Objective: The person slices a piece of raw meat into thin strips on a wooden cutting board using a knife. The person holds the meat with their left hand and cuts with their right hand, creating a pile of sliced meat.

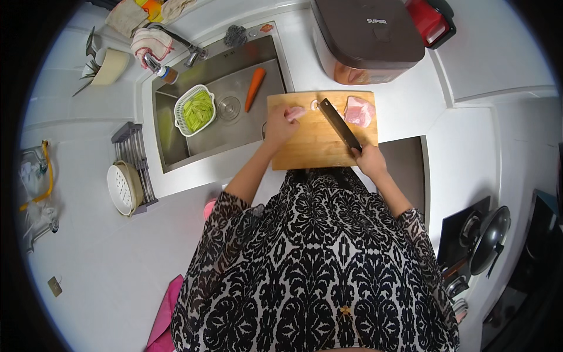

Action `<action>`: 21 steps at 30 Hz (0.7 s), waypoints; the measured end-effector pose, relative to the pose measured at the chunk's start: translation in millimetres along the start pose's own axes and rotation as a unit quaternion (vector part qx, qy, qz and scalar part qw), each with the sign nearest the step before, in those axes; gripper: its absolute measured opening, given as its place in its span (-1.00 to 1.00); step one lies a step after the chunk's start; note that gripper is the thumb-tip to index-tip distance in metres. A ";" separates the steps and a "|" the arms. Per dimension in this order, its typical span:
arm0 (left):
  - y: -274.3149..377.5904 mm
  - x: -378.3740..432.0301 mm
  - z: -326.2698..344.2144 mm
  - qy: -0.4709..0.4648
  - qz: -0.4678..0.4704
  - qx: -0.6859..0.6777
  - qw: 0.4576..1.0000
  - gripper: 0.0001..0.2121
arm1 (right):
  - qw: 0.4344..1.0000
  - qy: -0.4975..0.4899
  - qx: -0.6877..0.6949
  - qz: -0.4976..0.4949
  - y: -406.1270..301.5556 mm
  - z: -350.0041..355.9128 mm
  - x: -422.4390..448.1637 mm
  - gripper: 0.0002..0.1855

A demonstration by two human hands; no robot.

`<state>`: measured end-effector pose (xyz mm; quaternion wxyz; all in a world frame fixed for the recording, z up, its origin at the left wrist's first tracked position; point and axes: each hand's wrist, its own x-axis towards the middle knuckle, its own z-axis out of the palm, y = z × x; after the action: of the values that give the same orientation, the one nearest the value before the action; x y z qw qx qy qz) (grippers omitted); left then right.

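A wooden cutting board (316, 147) lies on the white counter, its left edge reaching over the sink's rim. My left hand (283, 125) grips a pale pink piece of raw meat (296, 113) above the board's left side. In my right hand (370, 160) is the handle of a cleaver (338, 123), its dark blade slanting up and left across the board. Small pale pieces (314, 104), perhaps garlic or meat, show beside the blade's tip; part of them is hidden by it. A larger block of raw pork (359, 111) rests at the board's upper right corner.
Left of the board is a steel sink (220, 152) holding a carrot (254, 89) and a white basket (177, 116) of cut green vegetable strips (198, 111). Behind the board stands a brown-lidded Supor container (369, 35). A lidded wok (490, 240) sits at the right.
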<state>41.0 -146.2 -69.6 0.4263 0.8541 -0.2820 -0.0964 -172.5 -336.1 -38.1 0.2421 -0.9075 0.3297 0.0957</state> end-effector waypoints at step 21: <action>-17.8 -58.8 52.5 0.119 0.212 0.054 0.968 -0.80 | 0.964 -0.079 -0.216 -0.134 -39.7 -25.8 -4.1 -0.80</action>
<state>-21.5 -139.9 -120.5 0.4203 0.8020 -0.4089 0.1140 -149.7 -320.4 0.6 0.0765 -0.9637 0.1563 0.2023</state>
